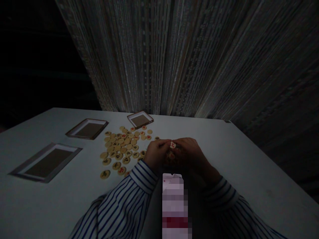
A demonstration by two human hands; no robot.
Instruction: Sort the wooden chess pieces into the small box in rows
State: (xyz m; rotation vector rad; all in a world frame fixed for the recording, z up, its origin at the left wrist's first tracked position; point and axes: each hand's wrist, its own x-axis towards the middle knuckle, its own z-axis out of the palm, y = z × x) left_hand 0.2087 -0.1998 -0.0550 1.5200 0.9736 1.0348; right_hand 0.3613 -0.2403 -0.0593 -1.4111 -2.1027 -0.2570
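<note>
Both my hands meet above the white table, in the middle of the view. Between the fingertips of my left hand (157, 151) and my right hand (191, 151) is a round Chinese chess piece (172, 145) with a red character, its face toward me. Fingers of both hands are closed on its edges. In the shadow below them, more pieces (171, 155) show dimly; I cannot tell whether they are touched. A loose spread of Chinese chess pieces (120, 141), marked in red or dark characters or showing plain faces, lies left of my left hand.
Three shallow box parts stand on the white table (199, 127): one tray (74, 153) at the left, another tray (106, 125) behind it, a third tray (151, 121) at the back. A lit phone (172, 187) is between my forearms. Striped curtain (154, 59) hangs behind the table.
</note>
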